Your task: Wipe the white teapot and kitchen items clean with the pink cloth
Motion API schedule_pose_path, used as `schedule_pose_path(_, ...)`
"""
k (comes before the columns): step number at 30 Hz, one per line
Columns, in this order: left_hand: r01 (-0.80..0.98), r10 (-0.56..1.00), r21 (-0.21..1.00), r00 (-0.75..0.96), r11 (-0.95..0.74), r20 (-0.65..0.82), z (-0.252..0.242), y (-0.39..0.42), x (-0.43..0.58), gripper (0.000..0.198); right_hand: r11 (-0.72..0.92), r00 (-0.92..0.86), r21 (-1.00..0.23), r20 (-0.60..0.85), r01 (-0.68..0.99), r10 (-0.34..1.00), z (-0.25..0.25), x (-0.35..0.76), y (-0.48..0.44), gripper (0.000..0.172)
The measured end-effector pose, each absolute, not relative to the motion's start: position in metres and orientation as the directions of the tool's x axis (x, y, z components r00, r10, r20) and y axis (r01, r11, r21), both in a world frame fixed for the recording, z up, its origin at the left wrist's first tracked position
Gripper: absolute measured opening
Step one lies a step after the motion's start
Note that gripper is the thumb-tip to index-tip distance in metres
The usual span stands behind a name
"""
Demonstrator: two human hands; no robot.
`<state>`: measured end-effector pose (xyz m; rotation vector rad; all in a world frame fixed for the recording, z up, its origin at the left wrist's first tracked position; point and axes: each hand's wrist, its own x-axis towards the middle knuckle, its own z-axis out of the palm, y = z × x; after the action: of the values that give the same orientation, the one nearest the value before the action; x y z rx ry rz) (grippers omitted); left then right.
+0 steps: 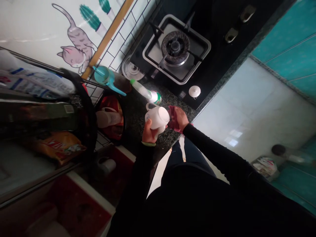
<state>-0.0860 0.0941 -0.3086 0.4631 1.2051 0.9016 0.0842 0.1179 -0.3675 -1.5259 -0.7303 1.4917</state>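
Speckled counter [137, 110], glossy mug [158, 118], crumpled cloth [172, 121]

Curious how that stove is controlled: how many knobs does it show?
2. One knob at the picture's top, the other knob below-left of it, both on the black stove. More may lie outside the frame.

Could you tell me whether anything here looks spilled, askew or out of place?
Nothing looks spilled or broken. The green-capped bottle seems to lie on its side on the counter, though the tilted view leaves that unsure. The left hand holds the white mug tipped sideways; the right hand grips a red cloth.
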Motion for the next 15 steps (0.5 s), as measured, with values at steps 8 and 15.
schedule_pose_path(8, -0.355, 0.791, 0.727, 0.064, 0.588, -0.608, -0.304, 0.093, -0.088, 0.092, 0.121, -0.335, -0.712, -0.168, 0.691, 0.927, -0.375, 0.126, 0.086, 0.089)
schedule_pose_path(15, -0.408, 0.755, 0.655, 0.156, 0.636, -0.637, -0.309, 0.092, -0.101, 0.079, -0.076, -0.132, -0.918, -0.137, 0.39, 0.982, -0.376, 0.119, 0.1, 0.015)
